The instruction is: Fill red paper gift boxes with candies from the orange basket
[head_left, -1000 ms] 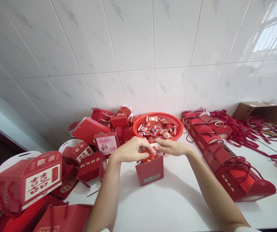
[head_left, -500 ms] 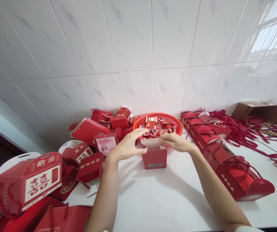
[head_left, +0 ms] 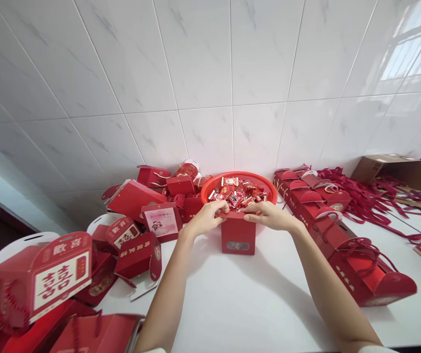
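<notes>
A small red cardboard box [head_left: 238, 236] with an oval window low on its front stands upright on the white table. My left hand [head_left: 210, 215] is at its upper left corner, fingers curled and pinching the top edge. At the upper right corner, my right hand [head_left: 269, 215] grips the same edge between thumb and fairly straight fingers. The inside of the box is hidden from here. Right behind it, a red plastic basket [head_left: 272, 189] holds many wrapped candies [head_left: 236, 192], partly covered by my hands.
Red gift boxes [head_left: 63, 274] with cord handles are heaped on the left. A pink printed card box [head_left: 161, 220] stands among them. Closed red boxes [head_left: 350, 264] form a row on the right. Beyond lie dark red ribbons [head_left: 346, 189] and a brown carton [head_left: 394, 169]. A tiled wall [head_left: 203, 137] backs the table.
My left hand has moved right and closed on the box's top edge. The box's pale inner side no longer shows, and its top now looks red and closer together.
</notes>
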